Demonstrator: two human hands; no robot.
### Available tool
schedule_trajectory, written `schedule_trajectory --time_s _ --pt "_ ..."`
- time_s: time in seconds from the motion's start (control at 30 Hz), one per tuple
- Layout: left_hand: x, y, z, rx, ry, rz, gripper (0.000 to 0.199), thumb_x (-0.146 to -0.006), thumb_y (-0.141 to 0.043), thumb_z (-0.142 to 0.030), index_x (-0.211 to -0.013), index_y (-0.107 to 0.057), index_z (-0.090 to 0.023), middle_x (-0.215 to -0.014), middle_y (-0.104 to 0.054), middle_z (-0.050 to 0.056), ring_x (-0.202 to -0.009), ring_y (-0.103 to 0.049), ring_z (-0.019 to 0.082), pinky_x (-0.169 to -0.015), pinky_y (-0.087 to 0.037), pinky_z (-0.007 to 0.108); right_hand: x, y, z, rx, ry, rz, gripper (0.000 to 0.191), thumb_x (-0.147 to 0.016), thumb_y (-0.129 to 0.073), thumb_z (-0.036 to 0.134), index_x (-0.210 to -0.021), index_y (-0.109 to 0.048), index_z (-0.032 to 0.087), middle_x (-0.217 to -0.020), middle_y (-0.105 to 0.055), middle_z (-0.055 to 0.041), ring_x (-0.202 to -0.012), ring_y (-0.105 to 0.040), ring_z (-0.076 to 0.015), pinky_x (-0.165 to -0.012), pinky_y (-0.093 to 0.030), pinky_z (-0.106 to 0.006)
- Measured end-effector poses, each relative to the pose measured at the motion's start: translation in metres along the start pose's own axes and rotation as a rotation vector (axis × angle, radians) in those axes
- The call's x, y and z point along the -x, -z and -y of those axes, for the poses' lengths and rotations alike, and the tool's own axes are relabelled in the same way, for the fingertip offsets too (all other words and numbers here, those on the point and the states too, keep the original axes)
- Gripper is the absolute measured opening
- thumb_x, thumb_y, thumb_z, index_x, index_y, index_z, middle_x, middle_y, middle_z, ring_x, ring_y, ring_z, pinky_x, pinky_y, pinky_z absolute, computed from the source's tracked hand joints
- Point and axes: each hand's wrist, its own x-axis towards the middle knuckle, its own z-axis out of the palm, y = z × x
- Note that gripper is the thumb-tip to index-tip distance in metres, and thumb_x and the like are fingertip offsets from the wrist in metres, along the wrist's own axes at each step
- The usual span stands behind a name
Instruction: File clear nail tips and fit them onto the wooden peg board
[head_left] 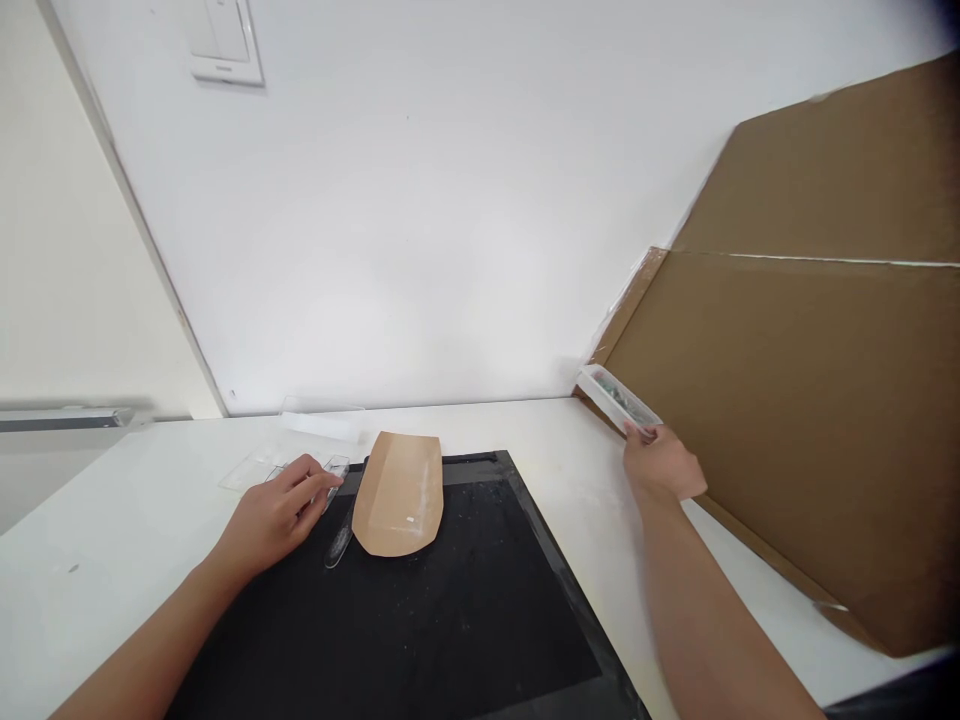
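Observation:
My right hand (664,462) grips the near end of a narrow white tray (619,397) with small greenish pieces in it, beside the cardboard at the right. Over at the left, my left hand (281,508) rests on a clear plastic piece (337,467) at the black mat's back left corner; its fingers are bent, and whether they hold it is unclear. A brown paper tray (401,495) lies on the black mat (420,630), just right of that hand. Between them is a slim dark tool with a clear end (340,545).
Large brown cardboard panels (810,400) stand along the right side. Clear plastic sheets (251,467) and a white strip (322,427) lie at the back left of the white table (82,560). Behind is a white wall with a switch (223,40).

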Motion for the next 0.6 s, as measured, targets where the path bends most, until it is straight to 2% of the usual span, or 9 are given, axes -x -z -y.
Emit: schedule_trajectory --time_s 0.1,0.27,0.47,0.6 --pt "0.001 -0.001 0.001 0.0 0.004 0.005 0.02 -0.105 -0.049 -0.019 -0.115 -0.066 -0.023 -0.101 -0.068 0.002 -0.063 -0.059 0.008 -0.056 -0.043 0.019 0.002 0.005 0.004 0.021 -0.09 -0.013 0.052 -0.097 -0.052 0.058 -0.124 -0.074 0.019 -0.103 -0.074 -0.0256 -0.095 -0.07 -0.0442 -0.075 -0.054 -0.058" --pt "0.004 -0.005 0.004 0.015 0.03 0.043 0.022 -0.105 -0.048 -0.021 -0.116 -0.067 -0.023 -0.104 -0.068 0.003 -0.068 -0.062 0.009 -0.058 -0.044 0.02 0.009 0.006 0.017 0.035 -0.046 0.035 0.045 -0.099 -0.054 0.058 -0.121 -0.076 0.027 -0.108 -0.076 -0.0183 -0.099 -0.07 -0.0377 -0.079 -0.054 -0.049" --pt "0.005 -0.004 0.005 0.03 0.043 0.049 0.023 -0.105 -0.048 -0.021 -0.117 -0.067 -0.023 -0.104 -0.068 0.003 -0.067 -0.061 0.009 -0.059 -0.044 0.02 0.009 0.015 0.017 0.078 -0.126 0.027 0.044 -0.102 -0.052 0.054 -0.126 -0.074 0.024 -0.113 -0.075 -0.0201 -0.102 -0.07 -0.0381 -0.079 -0.053 -0.048" --pt "0.004 -0.005 0.005 0.023 0.034 0.057 0.023 -0.105 -0.049 -0.02 -0.118 -0.067 -0.024 -0.105 -0.068 0.003 -0.069 -0.062 0.009 -0.059 -0.044 0.02 0.011 0.014 0.019 0.086 -0.079 0.062 0.042 -0.102 -0.052 0.057 -0.126 -0.074 0.03 -0.115 -0.075 -0.016 -0.105 -0.07 -0.0364 -0.079 -0.054 -0.045"
